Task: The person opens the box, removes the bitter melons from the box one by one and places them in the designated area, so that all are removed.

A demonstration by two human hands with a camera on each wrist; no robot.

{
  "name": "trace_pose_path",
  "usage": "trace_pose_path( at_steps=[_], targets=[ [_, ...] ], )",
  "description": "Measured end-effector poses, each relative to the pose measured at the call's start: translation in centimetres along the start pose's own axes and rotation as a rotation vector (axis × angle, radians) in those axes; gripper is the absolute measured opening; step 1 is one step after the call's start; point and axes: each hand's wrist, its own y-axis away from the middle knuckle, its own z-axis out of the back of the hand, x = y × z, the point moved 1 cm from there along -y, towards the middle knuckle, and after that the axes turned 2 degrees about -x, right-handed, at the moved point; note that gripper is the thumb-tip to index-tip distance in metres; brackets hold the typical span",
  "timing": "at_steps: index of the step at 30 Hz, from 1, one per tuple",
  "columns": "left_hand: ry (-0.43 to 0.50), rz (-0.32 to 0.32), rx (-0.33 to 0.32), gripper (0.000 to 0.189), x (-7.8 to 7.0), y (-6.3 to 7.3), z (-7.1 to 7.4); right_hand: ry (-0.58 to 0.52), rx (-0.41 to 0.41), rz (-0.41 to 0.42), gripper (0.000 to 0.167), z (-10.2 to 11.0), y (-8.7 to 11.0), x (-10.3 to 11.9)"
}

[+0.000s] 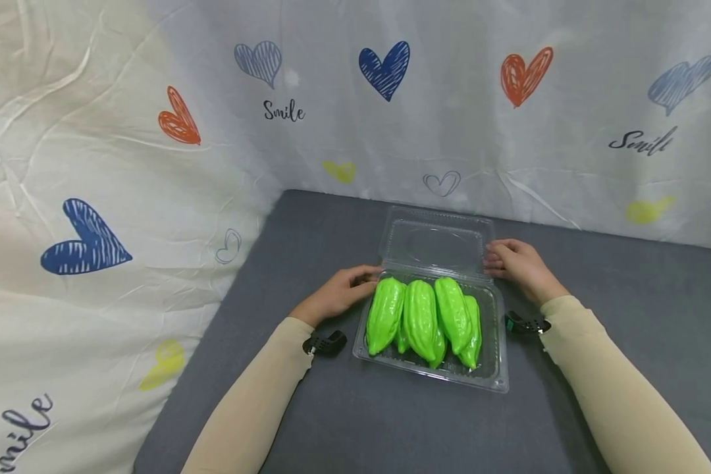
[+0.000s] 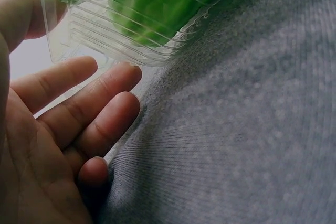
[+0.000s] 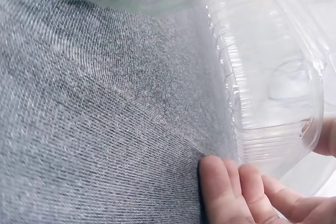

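A clear plastic clamshell container (image 1: 429,376) lies on the grey surface with its lid (image 1: 437,240) folded back, away from the person. Several glossy, bright green, ridged pieces shaped like fruit (image 1: 421,316) are heaped in its base; their exact kind is unclear. My left hand (image 1: 346,289) is at the base's back left corner. In the left wrist view, its thumb is against the clear wall and its fingers (image 2: 113,80) reach loosely toward the corner. At the lid's right edge, my right hand (image 1: 521,266) holds the plastic between thumb and fingers (image 3: 252,182).
Grey cloth (image 1: 332,421) covers the table beneath the container. A pale curtain (image 1: 308,145) printed with hearts and words hangs behind the table and along its left side. Dark wrist devices (image 1: 326,343) sit below both hands.
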Motion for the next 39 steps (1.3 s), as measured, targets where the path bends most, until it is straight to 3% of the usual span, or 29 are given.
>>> trace_pose_path(
  at_steps=[7, 11, 39],
  targets=[
    [0.004, 0.013, -0.005, 0.045, 0.1, 0.0, 0.0, 0.057, -0.007, -0.015, 0.078, 0.0, 0.6, -0.2],
    [0.006, 0.016, -0.006, 0.045, 0.2, -0.1, -0.1, 0.082, -0.022, -0.014, 0.075, 0.0, 1.2, -0.4],
    [0.018, 0.017, -0.007, 0.043, 0.2, -0.1, -0.1, 0.023, -0.125, 0.023, 0.069, -0.8, 5.3, -2.7]
  ],
)
